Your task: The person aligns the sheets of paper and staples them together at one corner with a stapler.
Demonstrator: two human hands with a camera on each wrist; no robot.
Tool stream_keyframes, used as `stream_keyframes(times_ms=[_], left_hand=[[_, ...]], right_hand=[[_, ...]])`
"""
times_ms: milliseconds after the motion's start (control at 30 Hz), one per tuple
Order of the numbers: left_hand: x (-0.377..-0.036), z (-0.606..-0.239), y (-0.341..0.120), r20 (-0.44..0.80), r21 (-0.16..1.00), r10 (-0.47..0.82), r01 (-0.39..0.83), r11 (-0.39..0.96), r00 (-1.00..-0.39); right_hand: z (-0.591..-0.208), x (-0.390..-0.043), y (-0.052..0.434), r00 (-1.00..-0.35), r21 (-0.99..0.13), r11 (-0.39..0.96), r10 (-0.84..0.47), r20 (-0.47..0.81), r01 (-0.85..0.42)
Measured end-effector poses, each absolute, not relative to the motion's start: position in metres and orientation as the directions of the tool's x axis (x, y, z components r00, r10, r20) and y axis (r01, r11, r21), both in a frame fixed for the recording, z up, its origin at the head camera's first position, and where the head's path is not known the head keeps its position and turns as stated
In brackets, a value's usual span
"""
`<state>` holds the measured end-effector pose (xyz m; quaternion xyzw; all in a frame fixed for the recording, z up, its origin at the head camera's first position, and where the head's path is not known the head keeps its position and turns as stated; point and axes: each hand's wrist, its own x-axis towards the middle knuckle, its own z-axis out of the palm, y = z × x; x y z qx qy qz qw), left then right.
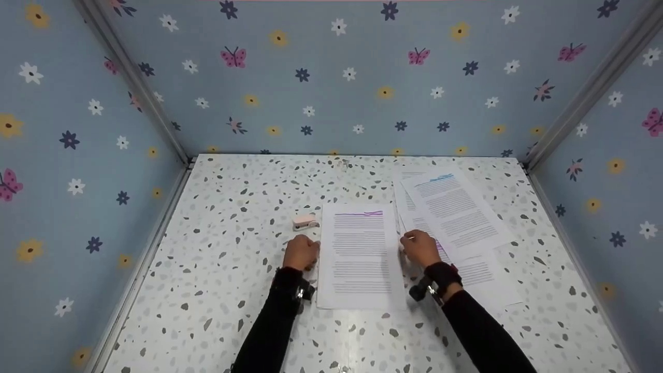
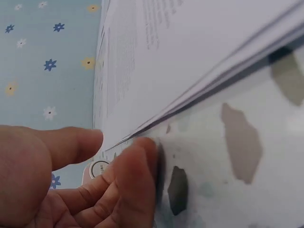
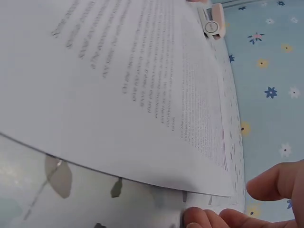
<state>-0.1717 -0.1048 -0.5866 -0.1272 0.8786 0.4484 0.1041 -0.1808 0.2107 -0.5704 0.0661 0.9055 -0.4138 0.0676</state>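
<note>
A stack of printed sheets point(image 1: 358, 254) lies in the middle of the speckled table point(image 1: 233, 290). My left hand point(image 1: 303, 252) is at the stack's left edge and my right hand point(image 1: 414, 247) at its right edge. In the left wrist view my left hand point(image 2: 121, 142) has its thumb above and a curled finger under the slightly raised edge of the stack point(image 2: 199, 57). In the right wrist view my right hand point(image 3: 237, 204) has fingertips beneath the lifted edge of the stack point(image 3: 142, 85) and the thumb close above. A small pink stapler point(image 1: 305, 221) sits just beyond my left hand.
More printed sheets point(image 1: 456, 217) lie fanned out on the right of the table, partly under my right hand. Flowered blue walls point(image 1: 331, 77) close the table in at the back and on both sides. The stapler point(image 3: 211, 21) also shows past the stack in the right wrist view.
</note>
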Motion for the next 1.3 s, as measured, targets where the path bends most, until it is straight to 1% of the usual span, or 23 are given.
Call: stream_keyframes(times_ms=[133, 333, 700, 1067, 1200, 1300], left_hand=[[-0.177, -0.585, -0.106, -0.343, 0.765, -0.136, -0.36, 0.534, -0.929], [-0.18, -0.581, -0.104, -0.333, 0.769, -0.13, -0.349, 0.535, -0.934], [-0.182, -0.58, -0.102, -0.337, 0.765, -0.137, -0.356, 0.537, -0.931], [-0.186, -0.575, -0.102, -0.353, 0.743, -0.123, -0.358, 0.565, -0.927], [-0.184, -0.576, -0.104, -0.33, 0.726, -0.113, -0.328, 0.604, -0.937], [-0.179, -0.574, -0.104, -0.276, 0.708, -0.117, -0.284, 0.646, -0.954]], right_hand=[[-0.568, -0.183, 0.211, -0.973, -0.774, 0.594, 0.083, -0.214, 0.221], [-0.567, -0.186, 0.207, -0.965, -0.802, 0.54, 0.095, -0.244, 0.256], [-0.565, -0.187, 0.2, -0.961, -0.818, 0.507, 0.09, -0.262, 0.27], [-0.566, -0.189, 0.198, -0.961, -0.817, 0.509, 0.1, -0.257, 0.271], [-0.565, -0.188, 0.202, -0.964, -0.81, 0.527, 0.079, -0.253, 0.256], [-0.561, -0.189, 0.209, -0.979, -0.786, 0.587, 0.074, -0.19, 0.197]])
